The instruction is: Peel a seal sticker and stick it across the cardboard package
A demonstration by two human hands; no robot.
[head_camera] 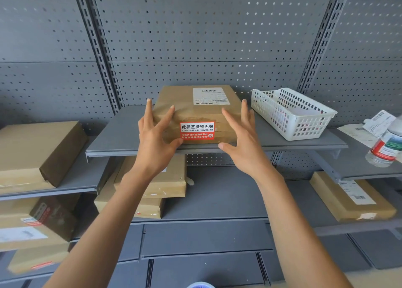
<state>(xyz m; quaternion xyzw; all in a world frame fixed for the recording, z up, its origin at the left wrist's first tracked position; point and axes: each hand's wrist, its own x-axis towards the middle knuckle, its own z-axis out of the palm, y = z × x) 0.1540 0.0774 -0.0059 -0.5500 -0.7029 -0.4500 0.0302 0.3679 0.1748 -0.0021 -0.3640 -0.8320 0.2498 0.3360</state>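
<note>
A flat cardboard package (196, 111) is seen lying at the centre of the frame on a grey metal shelf (117, 139), with its near edge set close to the shelf's front lip. A red and white seal sticker (197, 130) is stuck over that near edge, folded from the top face down onto the front face. A white shipping label (210, 96) is fixed at the far right of the top face.

Both hands are spread open with nothing gripped. The left hand (155, 135) is placed at the package's near left corner, its fingertips resting on the top face and its thumb against the front face just beside the sticker. The right hand (243, 135) is held at the near right corner, its thumb tip touching the front lower edge; whether its fingers touch the top cannot be told.

Bare shelf is left on both sides of the package. At the right of the frame a white plastic basket (291, 113) stands near the package but apart from it. A plastic water bottle (385, 150) lies at the far right edge on a neighbouring shelf, beside loose paper labels (369, 126).

The back wall is made of grey pegboard (195, 37) between slotted uprights. More cardboard packages are stacked on the shelves at the left (39, 152), below centre (156, 185) and at the lower right (350, 198).
</note>
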